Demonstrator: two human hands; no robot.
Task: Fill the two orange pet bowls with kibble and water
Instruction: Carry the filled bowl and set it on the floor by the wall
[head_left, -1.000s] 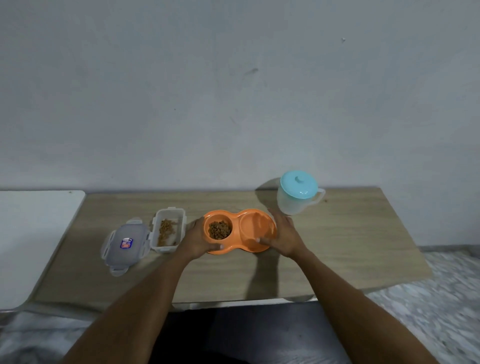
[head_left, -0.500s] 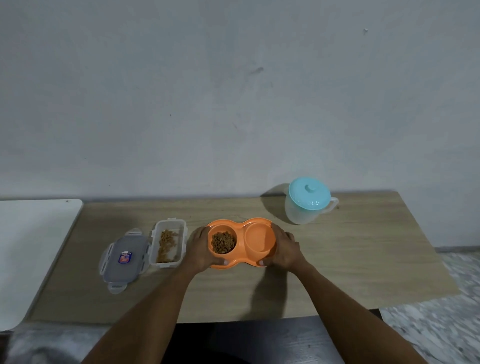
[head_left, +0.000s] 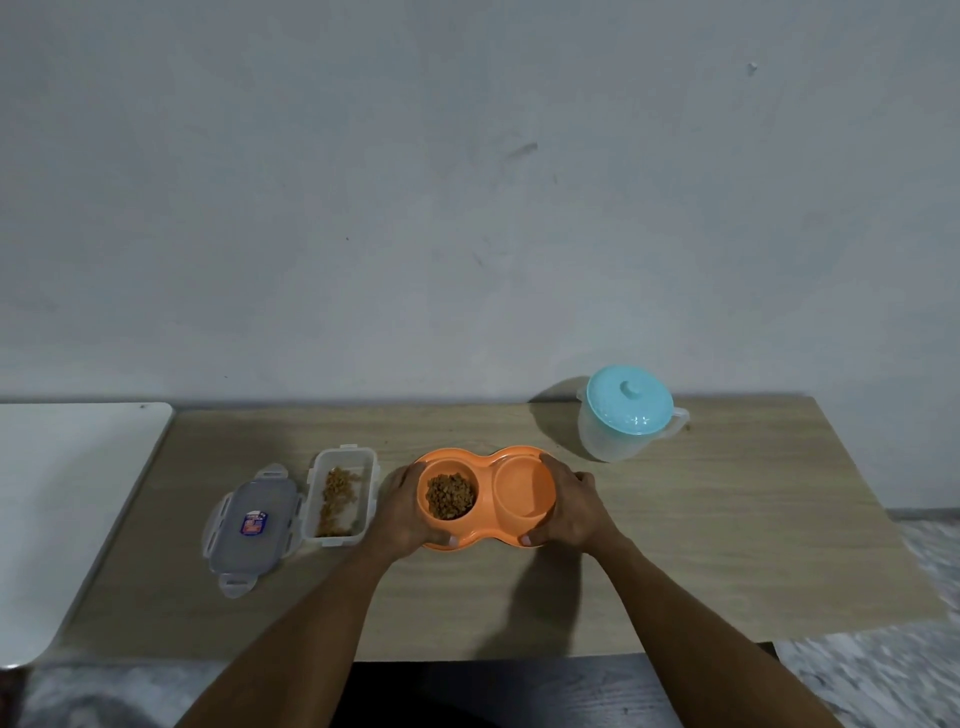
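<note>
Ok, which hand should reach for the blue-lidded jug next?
Probably right: the jug stands just beyond the right hand, while the left hand grips the far end of the orange bowls.

Bare tabletop (head_left: 727, 545) right — jug (head_left: 623, 421) behind.

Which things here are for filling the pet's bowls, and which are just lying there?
For the job: orange double bowl, held by left hand and right hand; clear kibble container; jug with blue lid.
Just lying there: the container's grey lid, set aside; white table beside the wooden table.
</note>
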